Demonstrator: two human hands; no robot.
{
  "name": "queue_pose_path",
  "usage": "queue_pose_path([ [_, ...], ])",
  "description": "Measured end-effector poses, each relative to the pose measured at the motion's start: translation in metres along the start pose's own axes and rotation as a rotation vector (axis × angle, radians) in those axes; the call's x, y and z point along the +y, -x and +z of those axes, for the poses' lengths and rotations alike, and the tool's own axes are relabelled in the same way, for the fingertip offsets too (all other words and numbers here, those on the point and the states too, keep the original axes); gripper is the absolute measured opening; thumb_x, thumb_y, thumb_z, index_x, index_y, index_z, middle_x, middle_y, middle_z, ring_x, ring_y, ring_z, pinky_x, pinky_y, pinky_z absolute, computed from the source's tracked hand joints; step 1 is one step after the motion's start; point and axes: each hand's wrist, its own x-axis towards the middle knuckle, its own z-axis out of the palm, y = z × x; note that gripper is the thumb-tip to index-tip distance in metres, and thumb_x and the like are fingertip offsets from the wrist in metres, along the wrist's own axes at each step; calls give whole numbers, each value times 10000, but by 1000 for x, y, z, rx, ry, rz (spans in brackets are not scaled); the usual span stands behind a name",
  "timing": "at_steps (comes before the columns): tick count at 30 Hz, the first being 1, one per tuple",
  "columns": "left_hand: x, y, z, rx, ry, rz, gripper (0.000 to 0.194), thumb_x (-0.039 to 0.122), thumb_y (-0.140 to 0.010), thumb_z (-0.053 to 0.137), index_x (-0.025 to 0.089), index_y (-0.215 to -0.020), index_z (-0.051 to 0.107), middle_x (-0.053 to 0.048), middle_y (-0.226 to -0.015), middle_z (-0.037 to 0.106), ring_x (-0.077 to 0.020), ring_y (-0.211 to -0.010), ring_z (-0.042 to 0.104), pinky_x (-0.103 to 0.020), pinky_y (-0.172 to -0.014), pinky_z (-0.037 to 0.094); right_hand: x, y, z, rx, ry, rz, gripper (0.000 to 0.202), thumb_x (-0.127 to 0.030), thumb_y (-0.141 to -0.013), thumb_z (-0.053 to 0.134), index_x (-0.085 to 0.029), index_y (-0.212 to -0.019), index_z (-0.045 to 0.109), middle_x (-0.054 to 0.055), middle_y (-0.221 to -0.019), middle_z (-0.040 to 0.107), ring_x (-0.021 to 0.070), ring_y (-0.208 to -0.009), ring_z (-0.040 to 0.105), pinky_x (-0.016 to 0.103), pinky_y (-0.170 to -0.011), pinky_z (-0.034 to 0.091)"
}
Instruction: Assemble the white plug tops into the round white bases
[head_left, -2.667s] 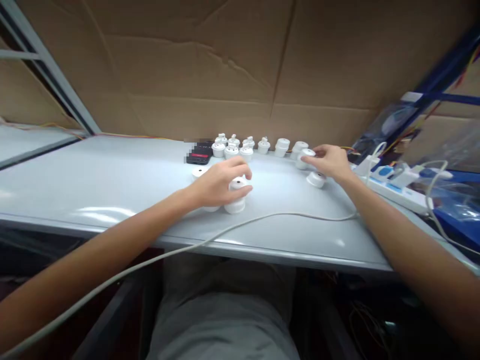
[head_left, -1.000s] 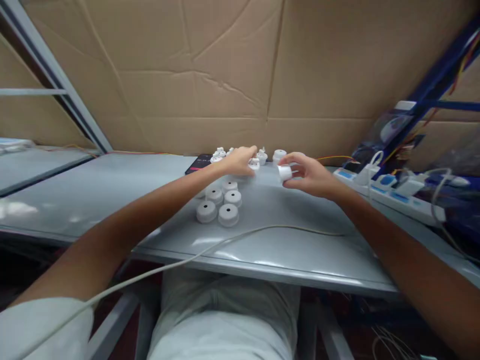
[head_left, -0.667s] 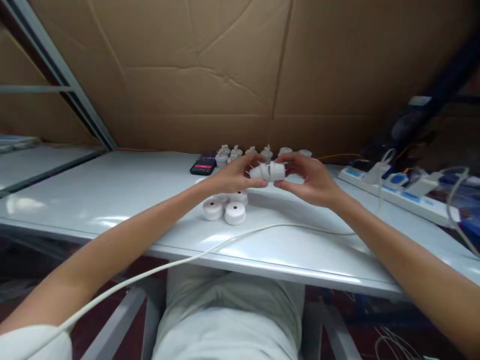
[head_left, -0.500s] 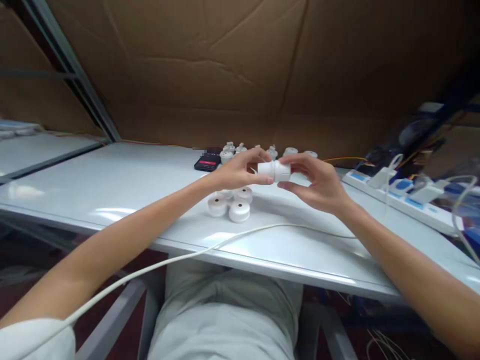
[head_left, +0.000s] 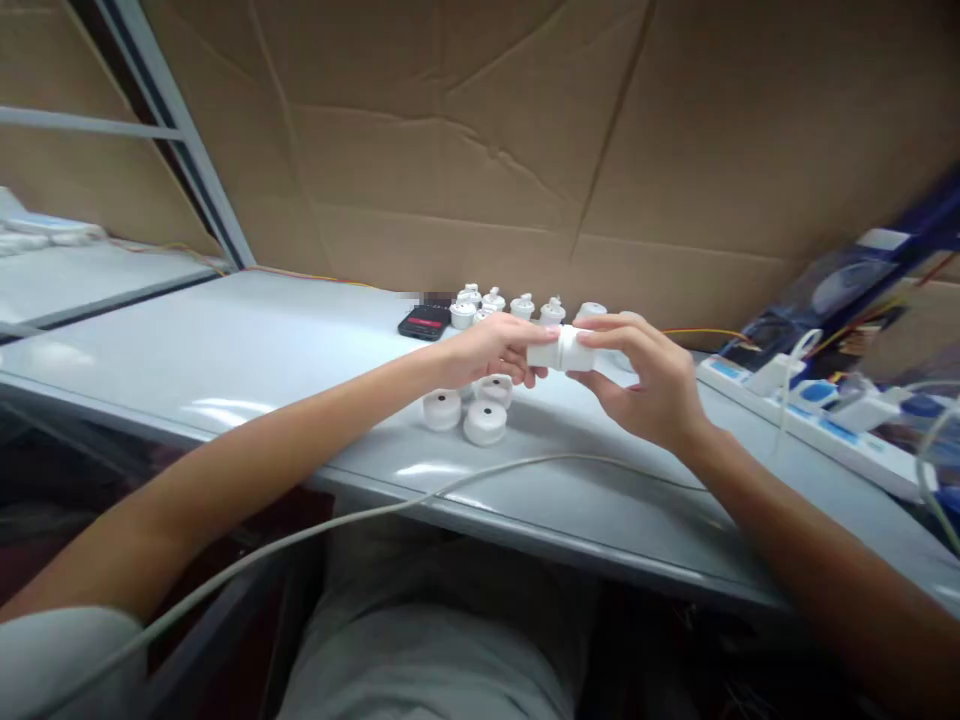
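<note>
A white cylindrical piece with a raised ring round its middle lies sideways between my hands, above the table. My left hand is closed on its left end, with the index finger along the top and the other fingers curled below. My right hand grips the right end between thumb and fingers. Just below my left hand, several round white pieces stand on the table, the front one with a dark hole in its top.
Several white pieces stand behind my hands, beside a black phone. A white power strip with plugs lies at the right. A pale cable crosses the table's front edge. Cardboard rises at the back.
My left hand's grip has changed: its index finger now lies along the top of the piece and its other fingers curl underneath. The view has shifted slightly.
</note>
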Motion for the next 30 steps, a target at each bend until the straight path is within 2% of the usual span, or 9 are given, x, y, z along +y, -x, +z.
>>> queue_pose_path([
  [2, -1, 0, 0, 3, 54, -83, 500, 647, -955, 669, 150, -904, 693, -79, -738, 692, -159, -604, 629, -307, -564, 469, -2, 0, -1, 4, 2, -14, 125, -347, -879, 790, -370, -995, 749, 70, -1234, 788, 376, -1195, 735, 622, -1079, 570],
  [4, -4, -1, 1, 8, 24, -62, 523, 665, -962, 651, 147, -902, 681, -65, -718, 671, -152, -602, 617, -299, -568, 455, -2, 0, -1, 5, -40, 14, 184, -356, -847, 834, -348, -1010, 750, 73, -1211, 796, 372, -1154, 753, 606, -1060, 589],
  [7, -9, -1, 1, 69, -157, 152, 444, 571, -893, 778, 146, -972, 677, -61, -862, 695, -160, -746, 668, -292, -676, 503, 2, 1, 2, -19, -216, 198, 349, -453, -790, 905, -296, -1054, 739, 72, -1081, 816, 333, -966, 796, 538, -913, 663],
  [11, -17, -2, 2, 209, -491, 479, 487, 432, -804, 872, 167, -1159, 669, -85, -1127, 716, -181, -912, 676, -304, -799, 526, 7, 1, 10, -58, -573, 557, 508, -671, -748, 891, -230, -928, 714, 33, -763, 770, 236, -650, 765, 374, -631, 663],
  [14, -21, -2, 3, 243, -666, 583, 419, 360, -836, 837, 173, -1183, 695, -71, -1109, 737, -176, -912, 651, -308, -841, 513, 7, -1, 14, -102, -783, 771, 537, -688, -733, 899, -202, -870, 715, 42, -693, 745, 204, -590, 746, 287, -533, 611],
  [16, -21, -3, 2, 242, -672, 594, 411, 349, -831, 842, 171, -1176, 708, -65, -1098, 747, -174, -914, 651, -309, -859, 515, 7, -1, 14, -147, -858, 837, 510, -649, -743, 913, -197, -894, 733, 56, -721, 762, 198, -609, 752, 272, -537, 612],
  [21, -20, -4, -3, 211, -440, 414, 483, 434, -808, 876, 160, -1173, 716, -74, -1073, 749, -175, -900, 710, -281, -784, 555, 8, 4, 17, -115, -785, 685, 495, -636, -748, 923, -230, -948, 722, 36, -856, 799, 231, -766, 803, 388, -775, 698],
  [25, -16, -2, -3, 194, -322, 196, 519, 466, -781, 909, 162, -1152, 710, -51, -940, 741, -165, -771, 732, -254, -658, 572, 10, 11, 24, -72, -598, 482, 456, -575, -794, 908, -237, -1035, 721, 48, -936, 816, 261, -856, 810, 448, -843, 693],
  [30, -10, 3, 10, 171, -117, -20, 543, 685, -960, 656, 143, -932, 678, -33, -673, 672, -128, -529, 667, -216, -506, 507, 19, 15, 23, 32, -304, 112, 418, -418, -802, 922, -263, -1132, 717, 79, -1159, 795, 304, -1116, 772, 483, -1022, 639],
])
